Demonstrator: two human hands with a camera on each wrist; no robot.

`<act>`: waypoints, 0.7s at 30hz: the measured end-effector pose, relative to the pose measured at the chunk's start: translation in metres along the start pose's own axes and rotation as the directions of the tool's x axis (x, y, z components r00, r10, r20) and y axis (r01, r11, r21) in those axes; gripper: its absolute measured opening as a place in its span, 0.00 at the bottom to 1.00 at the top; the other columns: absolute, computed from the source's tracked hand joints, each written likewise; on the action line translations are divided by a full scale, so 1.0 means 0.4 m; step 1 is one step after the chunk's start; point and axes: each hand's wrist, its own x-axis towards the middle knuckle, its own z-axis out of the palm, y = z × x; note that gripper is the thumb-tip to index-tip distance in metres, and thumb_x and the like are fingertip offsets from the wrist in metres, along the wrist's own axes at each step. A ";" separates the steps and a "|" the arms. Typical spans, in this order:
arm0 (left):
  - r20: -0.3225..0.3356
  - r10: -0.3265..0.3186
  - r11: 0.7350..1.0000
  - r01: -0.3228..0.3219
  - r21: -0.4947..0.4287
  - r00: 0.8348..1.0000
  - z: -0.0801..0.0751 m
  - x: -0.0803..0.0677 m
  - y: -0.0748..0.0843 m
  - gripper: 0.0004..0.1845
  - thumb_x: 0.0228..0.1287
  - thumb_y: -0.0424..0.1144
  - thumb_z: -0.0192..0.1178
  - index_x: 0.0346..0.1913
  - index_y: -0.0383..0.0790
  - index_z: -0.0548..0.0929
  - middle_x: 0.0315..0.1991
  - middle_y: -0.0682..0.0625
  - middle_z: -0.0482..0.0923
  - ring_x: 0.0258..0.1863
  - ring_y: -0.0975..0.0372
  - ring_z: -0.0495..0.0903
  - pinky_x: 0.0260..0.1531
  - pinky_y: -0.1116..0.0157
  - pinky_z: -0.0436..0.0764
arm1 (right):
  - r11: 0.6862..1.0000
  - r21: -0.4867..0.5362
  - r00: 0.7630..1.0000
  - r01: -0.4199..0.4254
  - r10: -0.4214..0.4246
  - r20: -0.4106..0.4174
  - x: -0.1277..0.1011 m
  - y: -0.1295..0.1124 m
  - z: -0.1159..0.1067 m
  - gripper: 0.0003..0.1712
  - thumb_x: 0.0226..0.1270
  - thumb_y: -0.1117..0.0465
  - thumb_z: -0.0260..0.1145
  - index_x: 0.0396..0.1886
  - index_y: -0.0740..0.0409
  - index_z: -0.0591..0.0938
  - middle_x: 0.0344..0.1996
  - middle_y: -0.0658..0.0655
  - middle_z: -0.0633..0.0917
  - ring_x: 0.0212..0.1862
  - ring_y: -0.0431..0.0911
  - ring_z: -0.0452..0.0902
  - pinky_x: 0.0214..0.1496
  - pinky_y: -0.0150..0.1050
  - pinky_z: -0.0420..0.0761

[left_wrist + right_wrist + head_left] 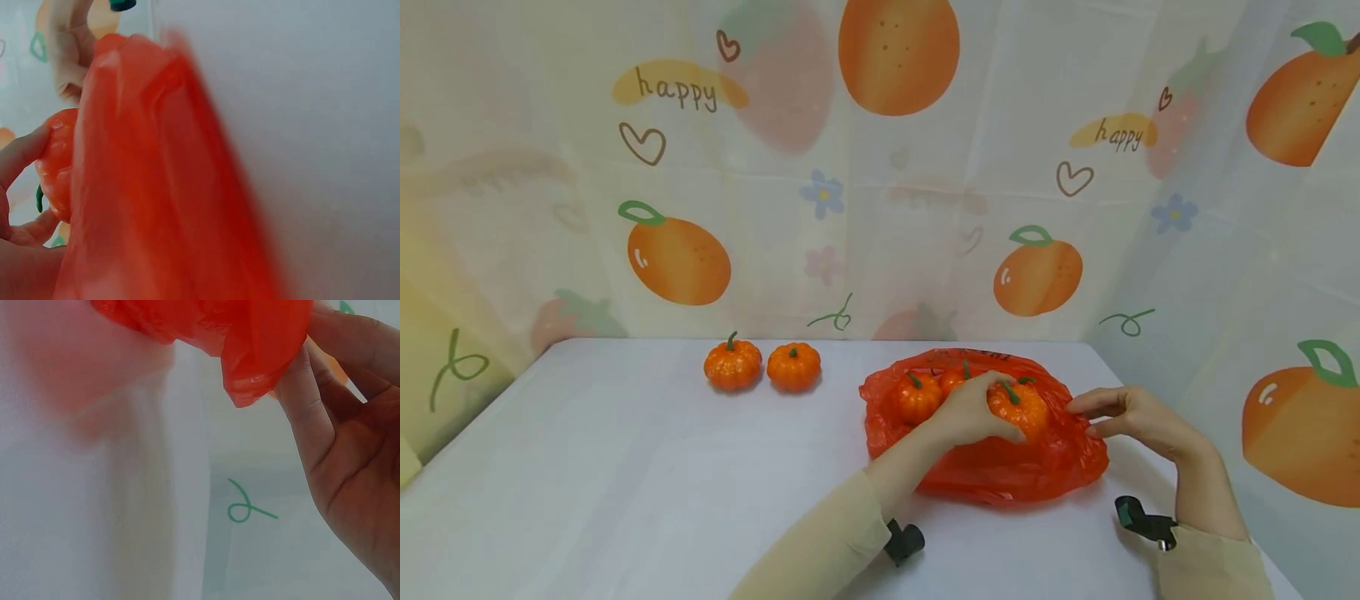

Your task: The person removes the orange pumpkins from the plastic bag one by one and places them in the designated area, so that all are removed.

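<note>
Cream sleeve nearest the lens, and out beyond it the left hand has a glossy miniature pumpkin, thumb and fingers curled round its sides! That pumpkin sits at the wide mouth of the red plastic bag, green stem up. Over on the far side, the right hand pinches the bag's edge between thumb and fingers. Two more pumpkins nestle in the bag to the left, and beyond this pair, side by side on the white table, sit two loose pumpkins.

So, the step in hand: I'd call it handling one pumpkin at the bag's opening, though whether it's heading in or out, I can't tell. Either way, the next move calls for a steady left grasp and that plastic rim held wide, clear of the fingers.
</note>
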 end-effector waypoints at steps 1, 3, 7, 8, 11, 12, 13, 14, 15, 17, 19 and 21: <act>-0.012 0.005 1.000 -0.005 -0.001 1.000 -0.009 -0.001 0.000 0.39 0.48 0.45 0.76 0.65 0.58 0.72 0.63 0.53 0.74 0.57 0.59 0.74 0.57 0.54 0.80 | 1.000 0.000 1.000 -0.002 0.002 0.001 0.000 -0.001 0.000 0.21 0.64 0.67 0.63 0.56 0.69 0.80 0.45 0.34 0.86 0.47 0.32 0.80 0.45 0.35 0.86; -0.035 0.014 1.000 -0.014 0.004 0.999 -0.026 -0.002 0.000 0.39 0.48 0.45 0.76 0.65 0.57 0.72 0.64 0.52 0.74 0.58 0.58 0.73 0.58 0.54 0.81 | 1.000 -0.004 1.000 -0.001 0.001 0.001 0.000 -0.001 -0.001 0.21 0.64 0.67 0.63 0.56 0.69 0.80 0.46 0.34 0.86 0.47 0.32 0.80 0.45 0.36 0.86; -0.071 0.032 0.999 -0.032 0.004 0.997 -0.058 -0.011 0.007 0.39 0.49 0.46 0.76 0.66 0.56 0.72 0.65 0.50 0.73 0.59 0.57 0.73 0.56 0.55 0.82 | 1.000 -0.006 1.000 -0.007 0.007 -0.003 -0.003 0.002 -0.001 0.21 0.64 0.67 0.63 0.56 0.69 0.81 0.46 0.35 0.86 0.47 0.32 0.81 0.45 0.36 0.86; -0.076 0.036 0.999 -0.036 -0.001 0.996 -0.066 -0.015 0.010 0.39 0.49 0.46 0.76 0.66 0.56 0.72 0.64 0.51 0.74 0.59 0.57 0.73 0.55 0.55 0.83 | 1.000 -0.007 1.000 -0.009 0.009 -0.004 -0.003 0.003 -0.001 0.21 0.64 0.67 0.63 0.56 0.69 0.81 0.46 0.35 0.86 0.47 0.33 0.81 0.45 0.36 0.86; -0.090 0.060 0.998 -0.061 -0.012 0.994 -0.092 -0.029 0.016 0.38 0.50 0.46 0.75 0.66 0.56 0.72 0.63 0.51 0.74 0.59 0.57 0.73 0.54 0.57 0.83 | 1.000 -0.007 1.000 -0.018 0.018 -0.010 -0.004 0.005 0.000 0.20 0.65 0.67 0.63 0.56 0.68 0.81 0.45 0.35 0.86 0.47 0.32 0.80 0.45 0.36 0.86; -0.096 0.065 0.998 -0.067 -0.012 0.993 -0.102 -0.035 0.017 0.38 0.51 0.46 0.75 0.66 0.57 0.72 0.62 0.51 0.74 0.59 0.57 0.73 0.55 0.57 0.83 | 1.000 -0.008 1.000 -0.018 0.018 -0.011 -0.004 0.006 0.001 0.20 0.65 0.67 0.63 0.56 0.68 0.81 0.45 0.35 0.86 0.47 0.32 0.80 0.44 0.36 0.86; -0.101 0.070 0.997 -0.072 -0.016 0.992 -0.113 -0.040 0.018 0.37 0.51 0.46 0.75 0.66 0.57 0.72 0.63 0.51 0.74 0.59 0.57 0.73 0.55 0.57 0.83 | 1.000 -0.008 1.000 -0.016 0.016 -0.012 -0.003 0.006 0.002 0.20 0.65 0.67 0.63 0.56 0.68 0.81 0.45 0.35 0.86 0.47 0.32 0.80 0.44 0.36 0.86; -0.108 0.074 0.997 -0.076 -0.020 0.991 -0.124 -0.046 0.019 0.37 0.51 0.46 0.75 0.66 0.58 0.72 0.63 0.51 0.74 0.60 0.57 0.73 0.56 0.57 0.82 | 1.000 -0.008 1.000 -0.015 0.014 -0.012 -0.003 0.006 0.002 0.20 0.65 0.66 0.63 0.56 0.68 0.81 0.45 0.35 0.86 0.47 0.32 0.80 0.44 0.35 0.86; -0.115 0.076 0.997 -0.079 -0.024 0.990 -0.136 -0.053 0.020 0.37 0.50 0.46 0.75 0.66 0.58 0.72 0.64 0.51 0.74 0.61 0.56 0.73 0.58 0.56 0.81 | 1.000 -0.008 1.000 -0.012 0.012 -0.011 -0.002 0.007 0.003 0.20 0.65 0.66 0.63 0.56 0.68 0.81 0.45 0.35 0.86 0.47 0.32 0.80 0.44 0.35 0.86; -0.134 0.074 0.996 -0.079 -0.035 0.988 -0.162 -0.066 0.019 0.38 0.50 0.45 0.76 0.66 0.59 0.72 0.65 0.51 0.73 0.63 0.55 0.72 0.61 0.55 0.80 | 1.000 -0.007 1.000 -0.003 0.003 -0.008 -0.001 0.007 0.003 0.20 0.65 0.66 0.64 0.56 0.68 0.81 0.45 0.35 0.86 0.47 0.33 0.80 0.44 0.35 0.85; -0.159 0.077 0.996 -0.083 -0.034 0.984 -0.191 -0.078 0.016 0.39 0.49 0.44 0.76 0.66 0.58 0.72 0.66 0.50 0.72 0.64 0.54 0.71 0.62 0.53 0.78 | 1.000 -0.006 1.000 0.005 -0.005 -0.003 0.000 0.007 0.003 0.20 0.65 0.66 0.63 0.56 0.68 0.81 0.45 0.35 0.86 0.47 0.33 0.81 0.43 0.35 0.85; -0.183 0.082 0.995 -0.090 -0.034 0.980 -0.220 -0.091 0.013 0.40 0.49 0.43 0.76 0.67 0.56 0.71 0.67 0.49 0.71 0.65 0.53 0.71 0.63 0.52 0.77 | 1.000 -0.006 1.000 0.012 -0.012 0.002 0.000 0.006 0.001 0.20 0.65 0.66 0.63 0.56 0.68 0.81 0.46 0.35 0.86 0.47 0.33 0.81 0.43 0.35 0.85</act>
